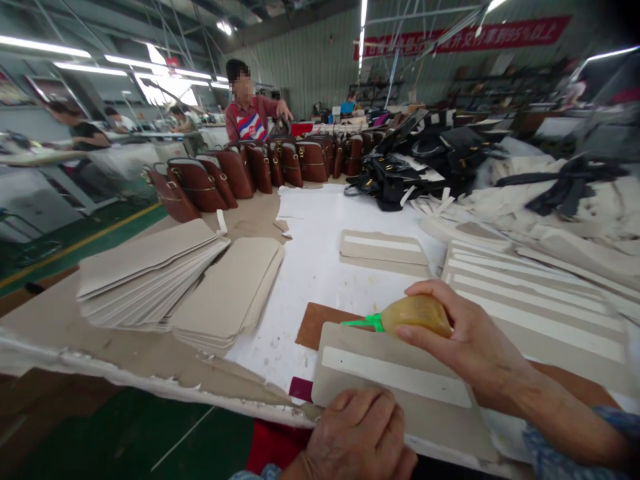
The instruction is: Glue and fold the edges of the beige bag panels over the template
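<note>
My right hand [470,340] grips a yellowish glue bottle [415,315] with a green nozzle that points left over the top edge of a grey card panel [400,393]. A white strip runs along that panel. My left hand [357,433] rests curled on the panel's near edge and presses it down. The panel lies on a brown board [315,321] at the table's front edge.
Two fanned stacks of grey card panels [165,280] lie at left, more striped panels [530,300] at right and a small pile [383,250] ahead. A row of brown bags [250,170] and black bags [400,170] stand further back. A person in a red top [250,117] stands behind them.
</note>
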The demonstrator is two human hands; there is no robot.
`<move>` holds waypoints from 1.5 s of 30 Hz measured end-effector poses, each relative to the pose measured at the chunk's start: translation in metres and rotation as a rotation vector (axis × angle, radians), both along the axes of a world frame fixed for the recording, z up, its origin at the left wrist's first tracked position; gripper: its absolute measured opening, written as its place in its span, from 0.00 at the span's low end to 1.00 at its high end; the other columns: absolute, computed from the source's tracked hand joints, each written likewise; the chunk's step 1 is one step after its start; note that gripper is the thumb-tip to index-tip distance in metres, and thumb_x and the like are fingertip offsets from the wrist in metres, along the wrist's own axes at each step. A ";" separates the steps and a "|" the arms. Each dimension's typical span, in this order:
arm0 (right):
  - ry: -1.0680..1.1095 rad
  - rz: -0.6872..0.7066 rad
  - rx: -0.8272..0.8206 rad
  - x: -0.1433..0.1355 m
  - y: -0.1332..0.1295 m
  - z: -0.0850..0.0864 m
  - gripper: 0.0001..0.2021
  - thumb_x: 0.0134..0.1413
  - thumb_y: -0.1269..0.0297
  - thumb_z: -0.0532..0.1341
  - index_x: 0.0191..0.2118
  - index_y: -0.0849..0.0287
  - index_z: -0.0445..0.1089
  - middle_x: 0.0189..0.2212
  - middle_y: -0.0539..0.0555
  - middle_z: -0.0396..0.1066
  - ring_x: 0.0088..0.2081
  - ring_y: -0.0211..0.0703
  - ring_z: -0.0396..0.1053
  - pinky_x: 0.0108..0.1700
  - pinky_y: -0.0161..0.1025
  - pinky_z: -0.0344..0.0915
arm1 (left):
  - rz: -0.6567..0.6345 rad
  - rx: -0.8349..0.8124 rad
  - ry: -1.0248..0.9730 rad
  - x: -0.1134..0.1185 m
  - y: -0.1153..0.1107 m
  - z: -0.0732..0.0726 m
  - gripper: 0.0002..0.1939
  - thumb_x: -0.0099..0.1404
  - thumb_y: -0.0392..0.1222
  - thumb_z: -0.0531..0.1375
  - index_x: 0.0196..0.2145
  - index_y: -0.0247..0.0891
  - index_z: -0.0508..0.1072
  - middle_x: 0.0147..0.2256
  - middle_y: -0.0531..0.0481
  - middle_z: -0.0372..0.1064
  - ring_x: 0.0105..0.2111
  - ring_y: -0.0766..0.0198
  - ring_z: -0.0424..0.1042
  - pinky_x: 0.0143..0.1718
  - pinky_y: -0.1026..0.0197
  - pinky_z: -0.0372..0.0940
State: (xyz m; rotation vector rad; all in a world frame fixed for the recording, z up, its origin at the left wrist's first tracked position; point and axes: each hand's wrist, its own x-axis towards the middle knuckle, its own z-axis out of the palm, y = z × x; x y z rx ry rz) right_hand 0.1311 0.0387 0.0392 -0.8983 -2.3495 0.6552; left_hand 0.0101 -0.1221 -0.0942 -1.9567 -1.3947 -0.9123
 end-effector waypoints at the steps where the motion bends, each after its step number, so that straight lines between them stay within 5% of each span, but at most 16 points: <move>1: 0.002 0.000 -0.006 0.002 0.000 0.004 0.20 0.51 0.46 0.67 0.44 0.51 0.70 0.33 0.49 0.75 0.32 0.47 0.72 0.35 0.43 0.68 | 0.002 -0.024 -0.010 0.000 -0.001 0.000 0.14 0.72 0.46 0.57 0.44 0.33 0.77 0.43 0.47 0.77 0.43 0.61 0.75 0.40 0.58 0.68; 8: 0.013 0.003 -0.057 0.009 -0.002 0.013 0.20 0.51 0.49 0.68 0.45 0.52 0.69 0.29 0.47 0.72 0.29 0.44 0.69 0.31 0.40 0.66 | -0.004 -0.015 -0.066 0.001 -0.003 -0.001 0.16 0.74 0.45 0.55 0.47 0.33 0.78 0.46 0.48 0.79 0.46 0.59 0.75 0.44 0.57 0.68; 21: -0.037 0.119 0.023 -0.014 0.009 -0.016 0.20 0.54 0.44 0.66 0.46 0.51 0.69 0.33 0.50 0.74 0.32 0.48 0.71 0.34 0.45 0.68 | 0.013 0.084 0.004 0.000 0.005 -0.001 0.17 0.75 0.50 0.55 0.38 0.35 0.75 0.36 0.51 0.74 0.37 0.65 0.74 0.31 0.61 0.64; 39: -0.050 0.331 0.157 -0.036 0.011 -0.010 0.13 0.60 0.48 0.63 0.41 0.51 0.70 0.35 0.52 0.72 0.35 0.49 0.71 0.37 0.45 0.67 | 0.045 0.170 0.033 0.000 0.009 -0.001 0.21 0.76 0.55 0.56 0.37 0.35 0.76 0.36 0.53 0.74 0.35 0.66 0.73 0.28 0.61 0.62; 45: -0.098 0.417 0.223 -0.041 0.010 -0.001 0.11 0.64 0.51 0.61 0.40 0.53 0.70 0.35 0.52 0.72 0.35 0.49 0.71 0.36 0.45 0.66 | 0.031 0.071 0.089 -0.001 0.007 -0.009 0.22 0.75 0.59 0.57 0.39 0.35 0.76 0.37 0.50 0.74 0.36 0.65 0.73 0.30 0.61 0.62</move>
